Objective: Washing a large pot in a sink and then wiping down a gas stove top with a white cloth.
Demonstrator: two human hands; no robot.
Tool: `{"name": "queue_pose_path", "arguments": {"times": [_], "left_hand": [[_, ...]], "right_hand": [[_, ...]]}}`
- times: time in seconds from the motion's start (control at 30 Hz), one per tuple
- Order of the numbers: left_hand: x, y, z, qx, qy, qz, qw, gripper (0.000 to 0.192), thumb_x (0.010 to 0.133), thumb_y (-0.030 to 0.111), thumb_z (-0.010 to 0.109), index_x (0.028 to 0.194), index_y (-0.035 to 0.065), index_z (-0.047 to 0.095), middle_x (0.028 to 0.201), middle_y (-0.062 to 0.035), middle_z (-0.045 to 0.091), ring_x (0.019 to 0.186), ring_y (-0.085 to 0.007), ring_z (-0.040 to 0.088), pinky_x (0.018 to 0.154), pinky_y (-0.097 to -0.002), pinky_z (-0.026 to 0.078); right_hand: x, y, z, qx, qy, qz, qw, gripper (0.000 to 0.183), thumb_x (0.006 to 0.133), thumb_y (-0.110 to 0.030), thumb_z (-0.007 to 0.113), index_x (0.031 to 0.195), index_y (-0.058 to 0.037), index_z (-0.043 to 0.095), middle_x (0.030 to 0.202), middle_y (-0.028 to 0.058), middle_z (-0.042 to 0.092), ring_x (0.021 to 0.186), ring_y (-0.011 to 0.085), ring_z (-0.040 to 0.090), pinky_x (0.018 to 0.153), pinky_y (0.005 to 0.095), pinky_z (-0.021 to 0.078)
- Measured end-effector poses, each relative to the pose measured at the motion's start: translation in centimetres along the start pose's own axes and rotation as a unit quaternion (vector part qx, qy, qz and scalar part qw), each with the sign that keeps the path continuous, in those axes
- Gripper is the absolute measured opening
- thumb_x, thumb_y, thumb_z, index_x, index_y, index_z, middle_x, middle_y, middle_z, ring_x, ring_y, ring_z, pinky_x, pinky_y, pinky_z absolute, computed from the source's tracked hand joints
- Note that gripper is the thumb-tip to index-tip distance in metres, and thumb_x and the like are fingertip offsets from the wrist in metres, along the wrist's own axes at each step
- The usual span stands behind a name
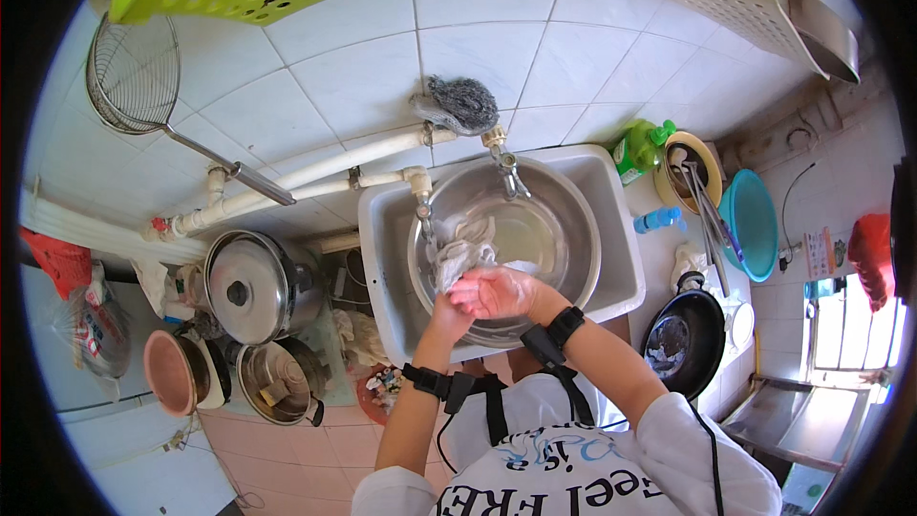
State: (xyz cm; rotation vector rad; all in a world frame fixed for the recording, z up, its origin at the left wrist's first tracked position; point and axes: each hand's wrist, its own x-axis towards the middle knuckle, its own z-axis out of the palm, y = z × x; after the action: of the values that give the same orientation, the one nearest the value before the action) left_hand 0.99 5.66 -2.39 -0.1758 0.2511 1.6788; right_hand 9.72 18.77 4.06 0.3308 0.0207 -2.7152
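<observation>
A large steel basin (573, 229) sits in the grey sink (623, 258), with some water in it. Water runs from the left tap (425, 211) onto a crumpled whitish cloth (466, 254) at the basin's left side. My left hand (453, 312) is at the cloth's lower edge, its fingers mostly hidden, so its grip cannot be made out. Palm up, my right hand (501, 292) overlaps the left hand, fingers pointing left beside the cloth; whether it holds any cloth is unclear. The right tap (510, 175) stands over the basin's back.
Right of the sink are a green soap bottle (641, 150), a blue bottle (658, 219), a teal basin (750, 226) and a black frying pan (684, 344). Left stand a lidded steel pot (247, 287) and a smaller pot (276, 380). A wire skimmer (136, 79) hangs at the back left.
</observation>
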Motion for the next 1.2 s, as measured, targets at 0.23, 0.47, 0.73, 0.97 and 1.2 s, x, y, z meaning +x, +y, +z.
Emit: {"name": "queue_pose_path", "arguments": {"times": [0.23, 0.47, 0.73, 0.97, 1.2], "left_hand": [[-0.1, 0.4, 2.3, 0.145, -0.017, -0.052, 0.988, 0.034, 0.092, 0.027, 0.038, 0.105, 0.0014, 0.055, 0.090, -0.0044, 0.059, 0.072, -0.0131, 0.055, 0.065, -0.0269, 0.047], [1.1, -0.7, 3.7, 0.350, 0.019, 0.059, 0.935, 0.041, 0.094, 0.027, 0.037, 0.124, 0.0011, 0.046, 0.126, -0.0094, 0.048, 0.117, -0.0205, 0.045, 0.101, -0.0333, 0.033], [0.3, -2.1, 7.1, 0.137, 0.070, -0.032, 0.988, 0.041, 0.094, 0.032, 0.034, 0.127, 0.0096, 0.042, 0.127, -0.0101, 0.048, 0.117, -0.0273, 0.046, 0.097, -0.0448, 0.038], [0.2, -1.5, 4.3, 0.164, 0.096, 0.022, 0.982, 0.045, 0.094, 0.034, 0.032, 0.131, 0.0094, 0.039, 0.133, -0.0098, 0.042, 0.121, -0.0278, 0.042, 0.100, -0.0454, 0.035], [0.0, -0.8, 4.6, 0.110, 0.212, -0.017, 0.971, 0.053, 0.095, 0.045, 0.027, 0.134, 0.0107, 0.033, 0.135, -0.0080, 0.040, 0.123, -0.0266, 0.040, 0.100, -0.0442, 0.033]], "right_hand": [[-2.1, -0.2, 0.5, -0.167, 0.046, 0.075, 0.982, 0.041, 0.090, -0.031, 0.044, 0.121, -0.0056, 0.053, 0.116, 0.0073, 0.059, 0.085, 0.0150, 0.058, 0.078, 0.0234, 0.0449], [-3.8, -0.2, -3.1, -0.341, 0.375, 0.039, 0.861, 0.042, 0.091, -0.036, 0.041, 0.113, -0.0041, 0.055, 0.116, 0.0076, 0.058, 0.089, 0.0187, 0.060, 0.072, 0.0297, 0.0500], [-1.4, -0.2, -1.5, 0.025, 0.447, -0.266, 0.854, 0.046, 0.090, -0.043, 0.042, 0.111, -0.0036, 0.053, 0.107, 0.0141, 0.059, 0.093, 0.0297, 0.059, 0.084, 0.0435, 0.0471], [-1.6, -2.6, -9.0, -0.023, 0.351, -0.318, 0.881, 0.032, 0.092, -0.023, 0.040, 0.116, -0.0031, 0.050, 0.093, 0.0126, 0.059, 0.085, 0.0273, 0.060, 0.080, 0.0444, 0.0491], [-2.4, -1.9, -1.4, 0.008, 0.451, -0.336, 0.827, 0.026, 0.091, -0.021, 0.043, 0.111, -0.0068, 0.052, 0.105, 0.0111, 0.056, 0.094, 0.0255, 0.057, 0.079, 0.0444, 0.0482]]}}
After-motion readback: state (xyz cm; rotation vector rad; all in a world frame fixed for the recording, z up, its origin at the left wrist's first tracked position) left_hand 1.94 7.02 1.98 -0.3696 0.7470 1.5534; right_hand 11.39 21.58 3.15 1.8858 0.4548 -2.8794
